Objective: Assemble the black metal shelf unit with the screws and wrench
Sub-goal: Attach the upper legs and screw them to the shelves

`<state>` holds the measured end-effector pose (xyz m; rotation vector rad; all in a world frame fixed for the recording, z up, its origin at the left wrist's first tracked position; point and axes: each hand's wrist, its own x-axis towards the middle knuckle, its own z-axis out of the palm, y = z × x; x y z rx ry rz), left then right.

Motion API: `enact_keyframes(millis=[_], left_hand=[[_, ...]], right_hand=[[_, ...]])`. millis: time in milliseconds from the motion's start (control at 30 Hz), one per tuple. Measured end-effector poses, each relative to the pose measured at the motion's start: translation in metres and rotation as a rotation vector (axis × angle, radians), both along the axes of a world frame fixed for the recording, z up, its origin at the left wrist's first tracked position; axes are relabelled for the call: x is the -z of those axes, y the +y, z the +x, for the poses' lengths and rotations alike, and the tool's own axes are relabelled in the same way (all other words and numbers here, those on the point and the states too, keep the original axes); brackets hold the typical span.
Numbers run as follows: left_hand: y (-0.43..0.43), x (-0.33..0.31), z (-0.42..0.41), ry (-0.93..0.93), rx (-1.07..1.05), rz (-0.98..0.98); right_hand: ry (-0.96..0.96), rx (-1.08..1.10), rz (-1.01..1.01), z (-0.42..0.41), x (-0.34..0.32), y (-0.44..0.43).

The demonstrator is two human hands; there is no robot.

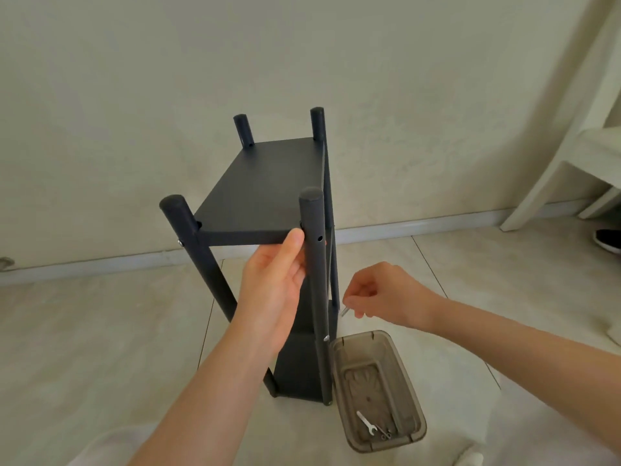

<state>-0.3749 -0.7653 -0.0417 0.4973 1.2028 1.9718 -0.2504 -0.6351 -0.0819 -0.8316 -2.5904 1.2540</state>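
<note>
The black metal shelf unit stands upright on the floor, four round posts rising past its top shelf. My left hand holds the front edge of the top shelf beside the near right post, thumb up against the edge. An empty screw hole shows on that post just below the shelf. My right hand pinches a small silver screw to the right of the post, apart from it. A silver wrench lies in the tray below.
A translucent brown plastic tray sits on the tiled floor against the shelf's right foot, holding the wrench and a few small fasteners. A wall and baseboard run behind. White furniture stands at the right, with a dark shoe near it.
</note>
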Motion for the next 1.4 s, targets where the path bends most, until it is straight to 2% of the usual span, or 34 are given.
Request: enact_keyframes(millis=[133,300,400,567,733,967,1133,1400], left_hand=[[-0.003,0.004,0.001,0.008,0.007,-0.019],[-0.001,0.009,-0.001,0.019,0.012,-0.027],[0.001,0.01,-0.002,0.021,0.003,-0.049],[0.003,0.008,-0.001,0.034,0.024,-0.035],[0.003,0.006,-0.004,0.073,0.014,-0.067],[0.003,0.007,-0.006,0.097,0.043,-0.025],[0.004,0.008,-0.006,0.103,0.043,-0.032],[0.002,0.009,-0.008,0.11,0.033,-0.041]], right_hand=[[0.243,0.085,-0.118,0.011,-0.04,-0.015],[0.448,0.145,-0.155,0.021,-0.066,-0.024],[0.539,0.154,-0.192,0.026,-0.072,-0.027],[0.63,0.135,-0.144,0.029,-0.076,-0.036],[0.662,0.103,-0.092,0.032,-0.075,-0.044],[0.575,0.069,-0.003,0.03,-0.062,-0.045],[0.594,0.061,0.037,0.03,-0.059,-0.045],[0.646,0.051,-0.047,0.028,-0.059,-0.047]])
